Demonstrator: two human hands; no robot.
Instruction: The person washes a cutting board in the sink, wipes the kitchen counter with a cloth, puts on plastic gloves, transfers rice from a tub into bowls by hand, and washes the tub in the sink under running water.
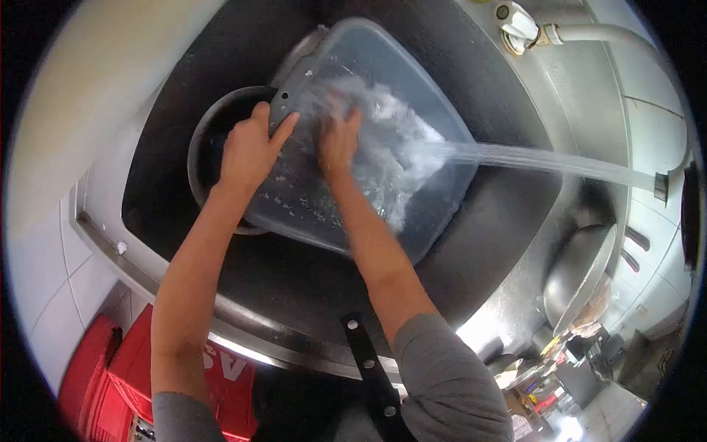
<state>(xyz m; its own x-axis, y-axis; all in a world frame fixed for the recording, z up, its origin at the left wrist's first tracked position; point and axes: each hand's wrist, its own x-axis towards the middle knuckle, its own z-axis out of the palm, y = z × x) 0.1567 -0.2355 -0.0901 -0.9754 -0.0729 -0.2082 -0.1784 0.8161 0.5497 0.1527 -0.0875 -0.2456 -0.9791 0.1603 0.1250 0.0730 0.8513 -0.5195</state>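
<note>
A grey plastic tub point(434, 81) lies in the metal sink, its near-left edge resting over a round dark pan point(197, 158). My left hand point(247, 151) is closed on the tub's left rim, close to a small round hole, with the thumb on the inner side. Inside the tub, my right hand point(340, 144) is at the wall or bottom amid splashing water; its fingers are smeared by motion and spray. A strong stream of water point(545, 158) enters the tub from the right, and white froth point(412, 140) spreads where it lands.
The dark sink basin point(508, 96) surrounds the tub. A tap point(519, 26) with a white pipe stands at the upper right. A wok-like pan point(578, 276) leans on the right counter. Red crates point(140, 353) are below the sink's front edge at the lower left.
</note>
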